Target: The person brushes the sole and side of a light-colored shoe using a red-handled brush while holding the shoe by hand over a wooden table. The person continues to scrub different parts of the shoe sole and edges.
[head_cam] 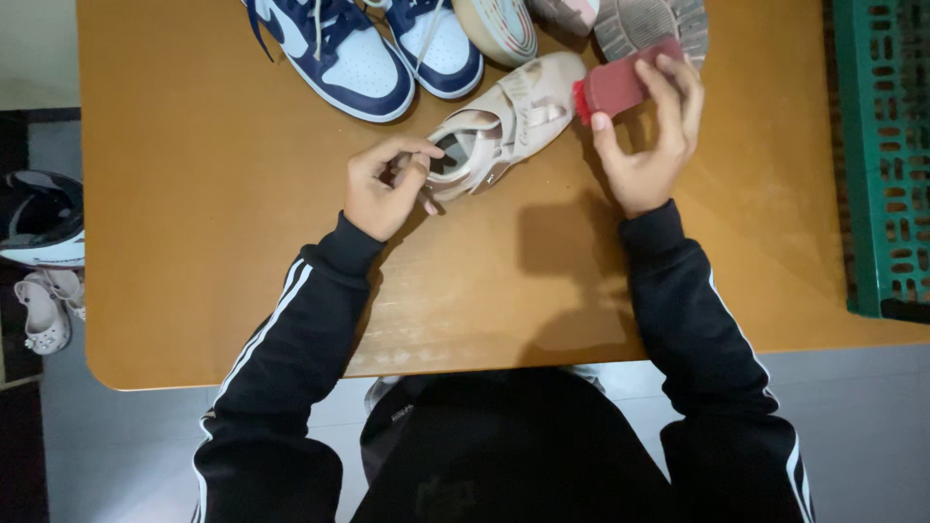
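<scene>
Our fingers (402, 155) on the left hand (386, 189) are curled narrow around the heel rim of the pale pink shoe (509, 121), pinching it steady, while the right hand (649, 145) wraps its fingers firmly about a red brush (615, 89), thumb along one side and the rest over the top.

Working down from the biggest thing: we have the orange-brown table (194, 242) under everything, and a green slatted crate (886, 155) at its right edge. At the table's far side sit a pair of navy and white sneakers (363, 48), touching each other, and just beside them some upturned soles (649, 24) of other shoes. The pink shoe lies near the middle of the far half, toe pointing away to the right, its toe close to the brush's bristle end; we cannot tell whether the bristles touch it.

We judge the step in hand to be scrubbing the shoe's toe. The next move seems to call for a firm grip at the heel and short strokes, so that the shoe does not slide into the sneakers.
</scene>
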